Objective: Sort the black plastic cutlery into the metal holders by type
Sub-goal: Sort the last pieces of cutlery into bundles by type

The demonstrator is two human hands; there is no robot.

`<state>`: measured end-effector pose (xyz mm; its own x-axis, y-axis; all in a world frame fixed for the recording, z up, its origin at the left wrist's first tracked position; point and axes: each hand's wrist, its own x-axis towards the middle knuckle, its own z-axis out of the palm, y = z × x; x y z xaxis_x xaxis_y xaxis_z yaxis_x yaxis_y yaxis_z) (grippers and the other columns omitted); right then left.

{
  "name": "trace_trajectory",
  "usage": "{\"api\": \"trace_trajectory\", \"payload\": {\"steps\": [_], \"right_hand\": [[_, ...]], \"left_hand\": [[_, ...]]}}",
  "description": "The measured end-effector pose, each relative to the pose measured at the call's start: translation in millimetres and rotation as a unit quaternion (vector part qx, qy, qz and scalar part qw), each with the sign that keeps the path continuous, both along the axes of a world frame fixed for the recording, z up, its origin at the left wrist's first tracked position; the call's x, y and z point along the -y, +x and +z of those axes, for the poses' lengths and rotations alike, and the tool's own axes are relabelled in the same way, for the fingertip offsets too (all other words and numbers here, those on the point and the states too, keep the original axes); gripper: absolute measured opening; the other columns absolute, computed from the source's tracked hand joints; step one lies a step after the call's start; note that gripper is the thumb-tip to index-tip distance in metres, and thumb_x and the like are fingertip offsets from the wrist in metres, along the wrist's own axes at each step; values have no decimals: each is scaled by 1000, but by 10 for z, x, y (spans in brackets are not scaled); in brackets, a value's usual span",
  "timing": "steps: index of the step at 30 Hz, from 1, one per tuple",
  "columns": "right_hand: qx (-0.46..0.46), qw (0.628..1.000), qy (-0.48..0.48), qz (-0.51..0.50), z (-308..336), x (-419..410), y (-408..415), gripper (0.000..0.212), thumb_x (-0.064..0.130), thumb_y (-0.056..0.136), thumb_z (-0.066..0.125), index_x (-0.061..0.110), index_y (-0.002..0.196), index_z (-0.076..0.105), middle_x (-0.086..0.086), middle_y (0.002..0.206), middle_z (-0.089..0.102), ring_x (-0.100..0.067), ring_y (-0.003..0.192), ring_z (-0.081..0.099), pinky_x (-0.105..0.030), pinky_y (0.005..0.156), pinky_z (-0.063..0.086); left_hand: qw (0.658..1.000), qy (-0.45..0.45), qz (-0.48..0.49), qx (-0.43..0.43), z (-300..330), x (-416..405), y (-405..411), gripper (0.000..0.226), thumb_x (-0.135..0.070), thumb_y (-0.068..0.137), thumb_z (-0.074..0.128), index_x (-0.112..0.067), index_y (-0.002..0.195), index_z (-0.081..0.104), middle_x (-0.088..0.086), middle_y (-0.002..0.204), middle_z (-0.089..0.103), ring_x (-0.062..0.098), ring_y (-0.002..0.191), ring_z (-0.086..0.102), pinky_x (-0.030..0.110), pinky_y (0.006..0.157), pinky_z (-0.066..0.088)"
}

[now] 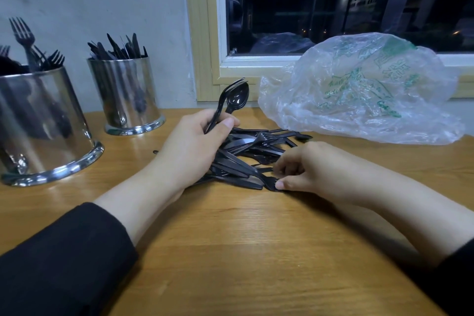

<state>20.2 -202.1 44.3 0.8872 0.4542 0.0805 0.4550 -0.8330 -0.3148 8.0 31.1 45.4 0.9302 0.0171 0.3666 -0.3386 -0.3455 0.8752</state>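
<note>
Black plastic spoons point(234, 100) are gripped upright in the left hand point(195, 146), shiny metal holders point(128, 95) at frame left, while a black plastic fork point(268, 182) from the bench pile is pinched by the right hand point(305, 169).

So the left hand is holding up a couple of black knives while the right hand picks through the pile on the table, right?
Not quite. In the head view the left hand holds spoons, not knives. The rest stands: the right hand picks through the pile on the table.
</note>
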Motion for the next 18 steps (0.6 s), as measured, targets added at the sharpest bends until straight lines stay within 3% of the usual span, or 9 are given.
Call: {"api": "trace_trajectory", "payload": {"steps": [3, 8, 12, 15, 18], "right_hand": [[-12, 1000, 8, -5, -11, 15, 19, 17, 46, 86, 75, 34, 99, 73, 19, 87, 68, 3, 85, 62, -22, 76, 50], [-31, 999, 20, -12, -21, 19, 19, 15, 46, 85, 75, 33, 93, 74, 17, 87, 71, -1, 85, 66, -29, 81, 55], [-31, 999, 35, -12, 2, 12, 9, 11, 41, 86, 76, 30, 88, 73, 13, 82, 71, -5, 80, 66, -32, 77, 54], [-12, 996, 84, -12, 27, 39, 15, 12, 34, 90, 73, 28, 79, 70, 10, 73, 70, -9, 71, 64, -29, 71, 51], [66, 986, 154, -20, 67, 85, 36, 13, 34, 91, 69, 29, 80, 66, 8, 71, 65, -9, 65, 57, -25, 62, 43]], "left_hand": [[1000, 5, 2, 5, -5, -4, 6, 23, -35, 105, 54, -30, 98, 75, -17, 61, 49, 3, 47, 42, 31, 54, 30], [1000, 12, -2, 11, -24, -22, 27, 22, -39, 104, 55, -37, 96, 75, -7, 68, 47, 6, 50, 38, 32, 56, 29], [1000, 19, 1, 18, -31, -27, 40, 22, -38, 104, 55, -36, 95, 75, -14, 64, 48, 4, 48, 41, 33, 55, 30], [999, 30, 9, 31, -28, -35, 47, 22, -37, 104, 54, -36, 95, 74, -18, 62, 48, 4, 51, 42, 33, 57, 32], [998, 44, 22, 45, 6, -42, 43, 24, -34, 106, 53, -32, 94, 73, -19, 56, 47, 3, 53, 42, 33, 61, 35]]}}
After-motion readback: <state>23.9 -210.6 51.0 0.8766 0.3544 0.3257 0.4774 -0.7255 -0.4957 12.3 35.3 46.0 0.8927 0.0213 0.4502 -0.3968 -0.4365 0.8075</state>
